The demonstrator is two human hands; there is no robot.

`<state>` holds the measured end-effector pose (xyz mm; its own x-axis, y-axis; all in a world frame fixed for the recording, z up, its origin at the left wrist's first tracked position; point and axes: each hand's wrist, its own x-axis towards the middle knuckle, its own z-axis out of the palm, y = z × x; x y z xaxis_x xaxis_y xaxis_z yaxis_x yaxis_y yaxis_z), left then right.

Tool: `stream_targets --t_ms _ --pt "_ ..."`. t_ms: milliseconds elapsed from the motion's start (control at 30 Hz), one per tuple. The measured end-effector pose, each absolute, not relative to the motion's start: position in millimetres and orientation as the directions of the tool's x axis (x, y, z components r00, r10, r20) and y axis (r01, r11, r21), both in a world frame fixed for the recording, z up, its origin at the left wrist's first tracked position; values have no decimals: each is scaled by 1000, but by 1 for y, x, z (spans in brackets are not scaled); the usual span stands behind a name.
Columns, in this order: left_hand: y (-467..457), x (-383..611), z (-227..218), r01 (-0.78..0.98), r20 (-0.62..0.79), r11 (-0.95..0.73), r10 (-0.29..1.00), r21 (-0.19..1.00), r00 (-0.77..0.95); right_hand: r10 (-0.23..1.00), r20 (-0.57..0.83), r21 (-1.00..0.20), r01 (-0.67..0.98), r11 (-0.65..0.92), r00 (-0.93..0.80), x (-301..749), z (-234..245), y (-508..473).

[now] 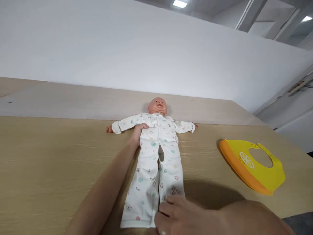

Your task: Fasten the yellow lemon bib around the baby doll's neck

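A baby doll lies on its back on the wooden table, head away from me and arms spread. It wears a white printed top and matching white trousers. My left hand grips the doll's side under its arm, thumb on the chest and the other fingers hidden beneath the body. Down at the trouser cuffs, my right hand has its fingers curled round the lower end of the trouser leg on the right. The doll's feet do not show.
A yellow bib with an orange pocket edge and a white citrus print lies to the right on the table. Behind the table rises a white partition. The table's edge runs along the right side.
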<state>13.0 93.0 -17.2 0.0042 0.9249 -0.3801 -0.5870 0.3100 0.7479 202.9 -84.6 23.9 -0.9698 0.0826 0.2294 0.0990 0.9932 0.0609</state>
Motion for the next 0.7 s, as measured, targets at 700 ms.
stream_targets --t_ms 700 --pt "95 14 -27 -560 -231 144 969 816 -86 257 165 298 297 907 -952 247 15 -109"
